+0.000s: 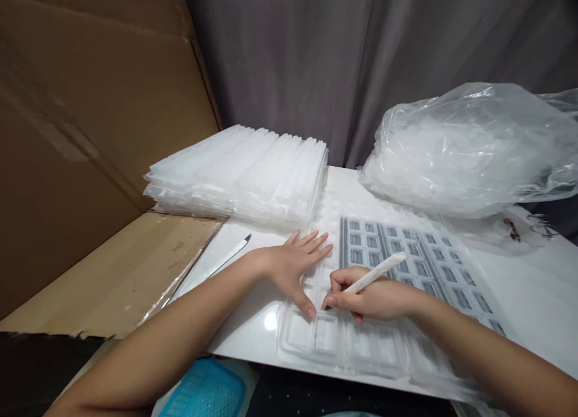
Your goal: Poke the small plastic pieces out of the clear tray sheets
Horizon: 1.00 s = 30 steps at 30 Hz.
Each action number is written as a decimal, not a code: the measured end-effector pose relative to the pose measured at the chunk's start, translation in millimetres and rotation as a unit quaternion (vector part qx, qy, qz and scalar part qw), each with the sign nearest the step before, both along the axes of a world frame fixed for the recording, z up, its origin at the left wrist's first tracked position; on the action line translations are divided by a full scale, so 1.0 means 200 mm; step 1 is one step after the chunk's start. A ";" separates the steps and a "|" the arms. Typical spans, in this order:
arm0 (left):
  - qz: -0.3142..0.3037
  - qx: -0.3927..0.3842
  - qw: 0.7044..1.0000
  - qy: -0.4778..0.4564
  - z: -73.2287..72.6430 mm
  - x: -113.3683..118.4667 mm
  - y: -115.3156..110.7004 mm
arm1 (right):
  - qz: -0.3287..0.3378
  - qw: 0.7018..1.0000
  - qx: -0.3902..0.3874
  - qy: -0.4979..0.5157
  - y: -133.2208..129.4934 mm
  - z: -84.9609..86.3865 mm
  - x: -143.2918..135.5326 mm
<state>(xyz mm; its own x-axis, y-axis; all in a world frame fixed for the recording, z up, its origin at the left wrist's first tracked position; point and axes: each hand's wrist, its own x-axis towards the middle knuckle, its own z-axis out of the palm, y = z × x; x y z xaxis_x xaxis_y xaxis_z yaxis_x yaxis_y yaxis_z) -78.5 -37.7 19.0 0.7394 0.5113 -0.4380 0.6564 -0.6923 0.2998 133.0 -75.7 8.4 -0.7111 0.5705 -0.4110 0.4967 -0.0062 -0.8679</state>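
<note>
A clear moulded plastic sheet [370, 345] with rectangular raised frames lies on the white table. My left hand [298, 265] rests on its left part, fingers spread and palm down. My right hand [361, 293] grips a white pen-shaped tool [377, 272] with a wrapped-looking handle. The tool's lower end points down at the sheet near my left thumb, and its tip is mostly hidden by my fingers. Behind and under my right wrist, a grey panel with rows of window shapes [406, 254] shows at or through the sheet.
Stacked translucent plastic sheets [244, 170] stand at the back left. A slim knife-like tool [232, 253] lies beside my left forearm. A big clear bag [469, 152] sits back right, near small red-handled items [512, 229]. Cardboard [90, 134] borders the left; a blue basket [205, 390] is below the edge.
</note>
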 end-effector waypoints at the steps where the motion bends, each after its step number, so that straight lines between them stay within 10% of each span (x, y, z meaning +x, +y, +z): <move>1: 0.003 0.000 1.000 0.003 0.00 0.00 -0.01 | 0.005 1.000 0.015 -0.006 -0.01 0.01 0.00; 5: 0.018 0.005 1.000 0.017 -0.01 0.02 -0.02 | 0.060 0.972 0.223 -0.036 -0.09 0.03 -0.02; 10: 0.022 0.005 0.999 0.038 -0.02 0.04 -0.04 | 0.081 0.809 0.573 -0.102 -0.15 0.03 -0.03; 15: 0.013 -0.008 0.998 0.053 0.00 0.03 -0.02 | -0.079 0.723 0.602 -0.330 -0.05 0.12 0.10; 18: 0.006 -0.006 0.999 0.034 0.01 0.01 0.00 | -0.097 0.759 0.499 -0.407 0.02 0.17 0.14; 23: 0.041 0.062 0.997 -0.018 -0.01 -0.01 0.01 | -0.026 0.972 0.203 -0.117 0.10 0.12 0.06; 30: 0.043 0.051 0.998 -0.015 -0.05 -0.02 0.02 | -0.046 0.999 -0.005 -0.012 0.15 -0.03 0.01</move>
<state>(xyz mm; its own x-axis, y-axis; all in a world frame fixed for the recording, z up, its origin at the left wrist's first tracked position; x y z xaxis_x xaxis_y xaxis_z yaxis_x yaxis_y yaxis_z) -82.2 -34.4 8.1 0.7028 0.6143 -0.3587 0.7065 -0.6618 0.2507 135.4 -46.2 2.4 -0.6462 0.6286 -0.4328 0.5140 -0.0608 -0.8557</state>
